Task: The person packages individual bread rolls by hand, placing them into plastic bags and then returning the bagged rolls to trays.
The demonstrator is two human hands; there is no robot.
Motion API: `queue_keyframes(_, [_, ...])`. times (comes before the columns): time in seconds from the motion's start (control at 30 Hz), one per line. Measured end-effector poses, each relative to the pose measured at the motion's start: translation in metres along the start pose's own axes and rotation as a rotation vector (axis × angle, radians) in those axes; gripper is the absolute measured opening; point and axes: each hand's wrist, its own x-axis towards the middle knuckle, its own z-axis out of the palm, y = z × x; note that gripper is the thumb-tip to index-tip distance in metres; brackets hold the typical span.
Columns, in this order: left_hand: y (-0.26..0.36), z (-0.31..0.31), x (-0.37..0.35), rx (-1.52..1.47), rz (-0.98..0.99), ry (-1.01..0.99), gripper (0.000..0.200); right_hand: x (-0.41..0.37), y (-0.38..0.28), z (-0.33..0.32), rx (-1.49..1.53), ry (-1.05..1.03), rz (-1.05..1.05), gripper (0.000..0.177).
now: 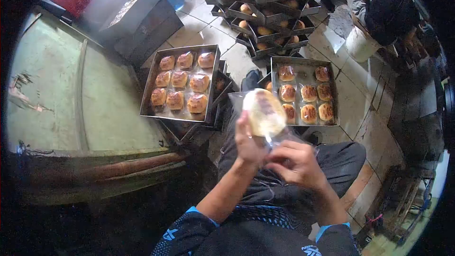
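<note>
A round bun, pale with a browned patch on top, is inside a clear plastic bag in front of me. My left hand grips its left side through the plastic. At the lower end, the fingers of my right hand are pinched together on the bag's gathered end. Beyond the bun to the right lies a metal tray with several browned buns in it. Another metal tray on the left holds rows of bagged buns and rests on other trays.
At the back rises a crisscrossed stack of metal trays with buns inside. A pale green panel stands along the left. A white bucket is at the back right, beside another person. Tiles cover the floor.
</note>
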Motion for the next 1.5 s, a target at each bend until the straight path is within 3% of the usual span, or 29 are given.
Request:
queue_keyframes(0.03, [-0.005,0.0,-0.001,0.225,-0.04,0.053,0.06,0.007,0.002,0.001,-0.055,-0.057,0.014,0.018])
queue_keyframes(0.1, [0.003,0.001,0.006,0.219,-0.286,0.123,0.056,0.011,-0.017,-0.002,-0.103,-0.111,-0.056,0.011])
queue_keyframes(0.13, [0.009,0.0,0.009,0.172,-0.286,0.16,0.055,0.013,-0.026,-0.006,-0.128,-0.14,-0.094,0.009])
queue_keyframes(0.23, [0.03,-0.023,0.024,0.077,-0.159,0.148,0.062,0.004,-0.029,-0.03,0.708,-0.599,-0.265,0.011])
queue_keyframes(0.27, [0.04,-0.036,0.026,0.001,-0.204,0.072,0.061,0.014,-0.024,-0.042,0.713,-0.784,-0.252,0.018])
queue_keyframes(0.3, [0.045,-0.045,0.026,-0.075,-0.255,-0.003,0.061,0.002,0.008,-0.039,0.698,-0.695,-0.103,0.015])
queue_keyframes(0.37, [0.038,-0.032,0.02,0.016,-0.254,0.098,0.066,0.002,0.033,-0.007,-0.079,0.19,0.133,0.021])
queue_keyframes(0.43, [0.023,-0.025,0.006,0.126,-0.302,0.11,0.069,0.014,0.023,0.001,-0.397,0.55,-0.027,0.025])
queue_keyframes(0.47, [0.016,-0.069,0.005,-0.383,-0.524,-0.311,0.07,0.011,0.02,0.001,-0.238,0.528,-0.117,0.024])
queue_keyframes(0.5, [0.014,-0.028,-0.021,-0.027,-0.467,0.022,0.068,0.009,0.027,0.0,-0.331,0.558,-0.284,0.021])
queue_keyframes(0.57, [-0.012,-0.033,-0.038,0.328,-0.362,0.141,0.068,0.009,0.028,0.007,-0.172,0.727,-0.309,0.013])
queue_keyframes(0.6, [-0.025,-0.037,-0.032,0.685,0.062,0.142,0.072,0.007,0.03,0.012,-0.032,0.785,-0.183,0.011])
queue_keyframes(0.63, [-0.025,-0.035,-0.035,0.947,0.324,0.101,0.061,0.005,0.032,0.018,0.111,0.837,-0.064,0.008])
queue_keyframes(0.7, [-0.011,-0.062,-0.033,0.967,0.534,-0.108,0.04,0.005,0.034,0.021,0.34,0.844,0.096,0.006])
queue_keyframes(0.77, [0.011,-0.062,-0.025,1.096,0.698,-0.096,0.028,0.002,0.028,0.015,0.506,0.745,0.197,0.005])
queue_keyframes(0.8, [0.019,-0.056,-0.019,1.159,0.785,-0.086,0.023,0.007,0.024,0.005,0.481,0.7,0.112,0.009])
queue_keyframes(0.83, [0.027,-0.042,-0.018,1.132,0.909,0.001,0.017,0.012,0.014,-0.007,0.222,0.69,0.006,0.011])
queue_keyframes(0.9, [0.053,-0.039,-0.017,1.426,1.216,-0.112,0.017,0.019,-0.001,-0.026,-0.298,0.653,-0.205,0.015])
queue_keyframes(0.93, [0.057,-0.046,-0.012,1.438,1.317,-0.191,0.007,0.018,0.014,-0.017,-0.303,0.726,-0.328,0.019])
queue_keyframes(0.97, [0.057,-0.058,-0.005,1.528,1.228,-0.159,0.005,0.022,0.049,0.003,-0.171,0.807,-0.445,0.014])
queue_keyframes(1.03, [0.05,-0.09,0.012,1.694,1.047,-0.08,0.008,0.041,0.103,0.019,-0.125,0.642,-0.083,0.007])
queue_keyframes(1.1, [0.048,-0.109,0.018,1.685,1.063,-0.076,0.016,0.037,0.111,0.032,0.116,0.599,0.042,0.005])
queue_keyframes(1.13, [0.044,-0.113,0.016,1.619,1.03,-0.034,0.015,0.038,0.115,0.034,0.045,0.602,-0.076,0.007])
queue_keyframes(1.23, [0.037,-0.115,0.01,1.536,1.002,0.022,0.008,0.042,0.105,0.032,-0.005,0.617,-0.068,0.009])
queue_keyframes(1.3, [0.033,-0.114,0.014,1.525,0.96,0.015,0.006,0.054,0.116,0.033,-0.128,0.649,-0.173,0.01])
queue_keyframes(1.4, [0.022,-0.098,0.055,1.483,1.066,-0.045,0.015,0.097,0.118,0.032,-0.378,0.623,-0.338,0.012])
queue_keyframes(1.43, [0.021,-0.093,0.068,1.494,1.114,-0.029,0.018,0.11,0.125,0.03,-0.267,0.673,-0.224,0.02])
queue_keyframes(1.5, [0.031,-0.1,0.073,1.151,0.646,0.307,0.019,0.114,0.14,0.02,-0.006,0.898,0.207,0.029])
